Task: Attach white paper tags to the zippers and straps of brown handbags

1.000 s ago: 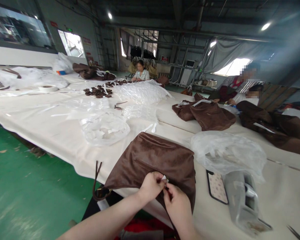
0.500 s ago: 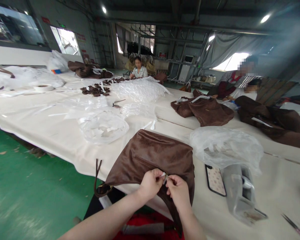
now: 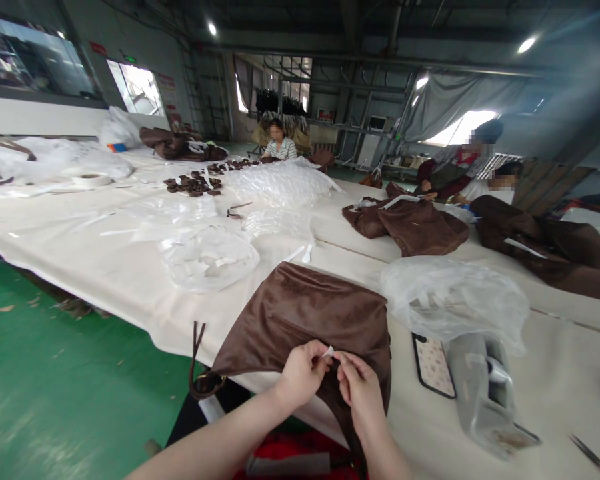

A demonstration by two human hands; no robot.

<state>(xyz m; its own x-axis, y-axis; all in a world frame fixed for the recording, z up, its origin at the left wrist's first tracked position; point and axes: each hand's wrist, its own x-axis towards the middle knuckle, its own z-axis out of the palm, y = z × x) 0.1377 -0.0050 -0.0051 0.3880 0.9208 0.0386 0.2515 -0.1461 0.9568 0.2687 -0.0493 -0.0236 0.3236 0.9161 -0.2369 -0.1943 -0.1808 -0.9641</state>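
A dark brown bag (image 3: 325, 300) lies at the near edge of the table, its lower part hanging over toward my lap. Over its lower middle, my left hand (image 3: 307, 370) pinches a small white strip (image 3: 329, 352) between thumb and fingers. Close beside it on the right, my right hand (image 3: 357, 383) has its fingertips pressed together at the strip's end; what they grip is too small to make out. A thin brown strap (image 3: 195, 360) sticks out at the bag's left corner.
Right of the bag lie a phone (image 3: 434, 365), a grey tape dispenser (image 3: 490, 393), tweezers (image 3: 593, 457) and a clear plastic bag (image 3: 455, 297). More plastic (image 3: 210, 257) and brown bags (image 3: 423, 223) lie farther back. Several people sit across the table (image 3: 105, 267).
My hands stay close together over the bag, with the right fingers slightly shifted and less of the white strip showing between them. The whole view has tilted slightly.
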